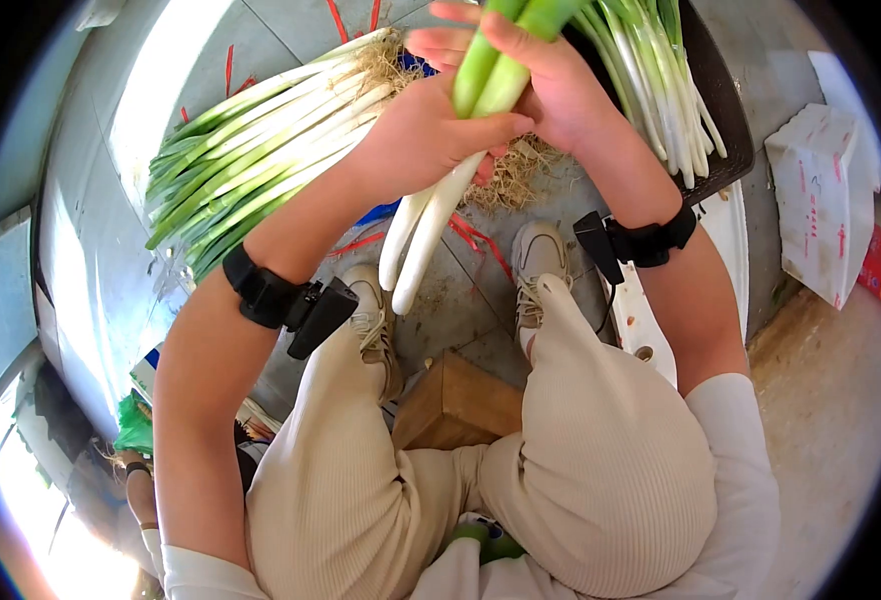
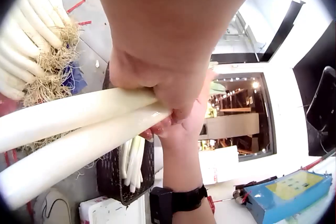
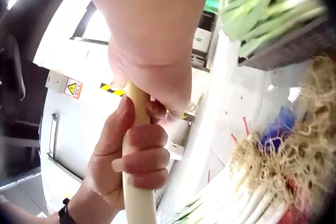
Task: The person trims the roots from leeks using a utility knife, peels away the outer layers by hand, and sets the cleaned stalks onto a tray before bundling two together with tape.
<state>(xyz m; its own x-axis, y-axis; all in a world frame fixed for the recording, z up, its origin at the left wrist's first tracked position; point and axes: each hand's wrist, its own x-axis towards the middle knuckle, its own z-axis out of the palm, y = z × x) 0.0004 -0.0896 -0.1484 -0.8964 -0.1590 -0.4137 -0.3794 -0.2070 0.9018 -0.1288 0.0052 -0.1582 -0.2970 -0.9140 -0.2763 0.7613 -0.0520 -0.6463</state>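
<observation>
Two peeled green onions (image 1: 439, 232) with smooth white, rootless lower ends slant across the front of the head view. My left hand (image 1: 419, 135) wraps its fingers around their middle, thumb across the front. Higher up, my right hand (image 1: 573, 95) holds the green part, its thumb in front and its fingers extending behind the stalks. In the left wrist view, the white stalks (image 2: 79, 111) run from the left hand toward the camera's left. The right wrist view shows curled left fingers (image 3: 144, 155) just below the right hand (image 3: 152, 85).
Rooted green onions (image 1: 271, 145) lie piled on the tiles at left. A dark crate (image 1: 746, 140) at right holds cleaned ones. Trimmed roots (image 1: 516, 175) and red ties (image 1: 479, 238) lie between. A white box (image 1: 821, 200) stands farther right; a wooden block (image 1: 456, 400) sits between the legs.
</observation>
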